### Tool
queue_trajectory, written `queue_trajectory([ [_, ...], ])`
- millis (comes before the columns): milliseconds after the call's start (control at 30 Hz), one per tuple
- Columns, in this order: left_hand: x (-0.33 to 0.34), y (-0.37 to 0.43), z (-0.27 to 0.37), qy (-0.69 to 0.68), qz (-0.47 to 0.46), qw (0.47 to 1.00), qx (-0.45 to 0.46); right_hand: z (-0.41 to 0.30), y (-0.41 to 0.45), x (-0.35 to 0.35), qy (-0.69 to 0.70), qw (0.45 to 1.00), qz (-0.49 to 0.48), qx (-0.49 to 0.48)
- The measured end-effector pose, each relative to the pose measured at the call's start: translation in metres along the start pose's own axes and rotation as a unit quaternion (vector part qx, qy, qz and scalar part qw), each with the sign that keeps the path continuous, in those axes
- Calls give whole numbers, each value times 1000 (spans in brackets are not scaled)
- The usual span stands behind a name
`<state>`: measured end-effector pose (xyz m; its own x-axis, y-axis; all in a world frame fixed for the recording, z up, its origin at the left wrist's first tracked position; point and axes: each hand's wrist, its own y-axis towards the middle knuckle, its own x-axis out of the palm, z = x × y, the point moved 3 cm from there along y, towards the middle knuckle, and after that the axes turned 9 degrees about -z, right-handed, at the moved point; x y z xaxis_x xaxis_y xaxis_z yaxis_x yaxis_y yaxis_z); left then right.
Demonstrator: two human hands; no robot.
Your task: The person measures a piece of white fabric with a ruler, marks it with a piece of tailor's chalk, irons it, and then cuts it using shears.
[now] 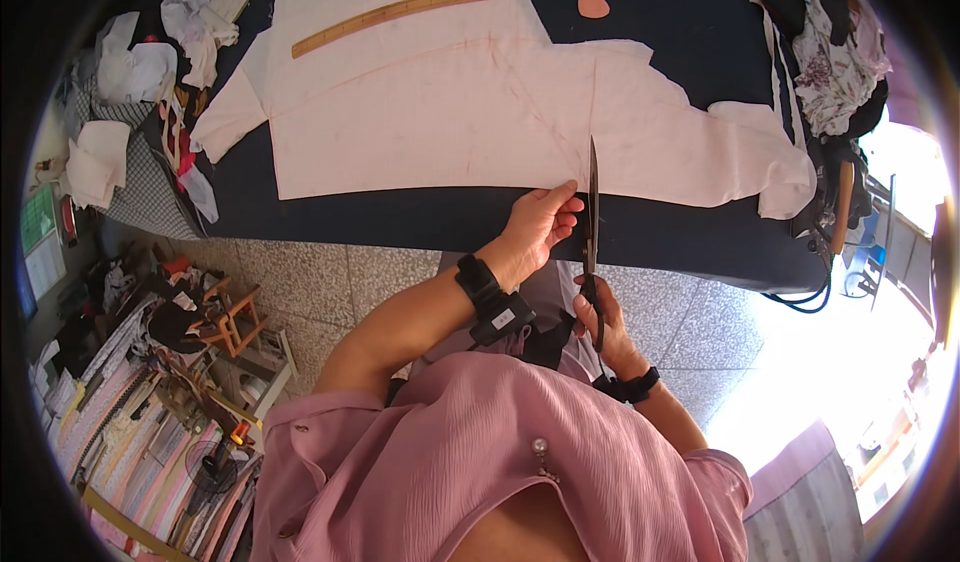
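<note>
White fabric (420, 126) with reddish chalk lines lies spread on a dark-covered table (405, 217). My left hand (541, 224) pinches its front edge between thumb and fingers, just left of the scissors. In my right hand (609, 325) are large dark fabric scissors (592, 239), gripped by the handles below the table edge. Their blades point away from me and meet the cloth at its front edge, along a vertical chalk line. A wooden ruler (401, 19) rests on the left part of the fabric. Beyond the cloth lies a flat pink piece, perhaps tailor's chalk (593, 5).
Crumpled cloths (139, 70) are heaped at the table's left end. Patterned garments (829, 74) pile up at the right end, near a wooden handle (844, 205) with a dark cord. Fabric rolls (142, 442) and a small wooden stool (232, 322) stand on the lower left.
</note>
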<state>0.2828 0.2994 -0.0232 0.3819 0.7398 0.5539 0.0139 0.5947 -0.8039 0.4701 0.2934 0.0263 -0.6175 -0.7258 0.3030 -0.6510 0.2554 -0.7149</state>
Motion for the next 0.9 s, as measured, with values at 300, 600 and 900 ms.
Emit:
queue_trajectory([
  [300, 2, -1, 1, 6, -2, 1000, 0, -2, 0, -1, 37, 999, 29, -3],
  [600, 1, 0, 1, 14, 0, 1000, 4, -1, -4, -20, 2, 997, 72, 18],
  [900, -5, -16, 20, 106, -69, 991, -43, -3, -5, -40, -19, 998, 53, 41],
])
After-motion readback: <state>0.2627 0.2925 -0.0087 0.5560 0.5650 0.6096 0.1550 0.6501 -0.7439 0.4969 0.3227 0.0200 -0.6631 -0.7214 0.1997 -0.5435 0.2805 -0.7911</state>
